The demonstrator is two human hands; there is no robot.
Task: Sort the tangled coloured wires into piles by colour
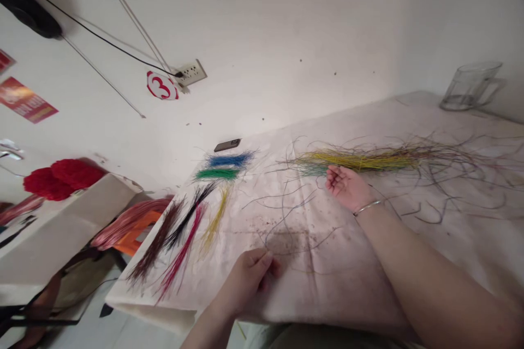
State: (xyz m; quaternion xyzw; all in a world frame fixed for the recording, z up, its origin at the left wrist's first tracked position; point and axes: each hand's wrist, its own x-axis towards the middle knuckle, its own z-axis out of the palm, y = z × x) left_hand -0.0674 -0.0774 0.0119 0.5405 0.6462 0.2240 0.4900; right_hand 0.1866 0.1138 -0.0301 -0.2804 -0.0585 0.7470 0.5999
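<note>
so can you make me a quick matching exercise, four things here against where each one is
Things:
1 silver bangle
2 glass jug
3 dark phone
4 red-rimmed number 3 sign

Places:
a on the right wrist
b on the wall beside the power socket
c just past the blue strands
d at the far end of the covered table

Pairs: 1a, 2d, 3c, 4b

White plaster wall point(262, 22) beyond the table's point(409, 106) far edge, carrying a white rectangular socket point(191, 72), a round red-and-white "3" sign point(162, 85) and red posters point(24, 100); pale floor point(123, 332) past the near-left corner.
</note>
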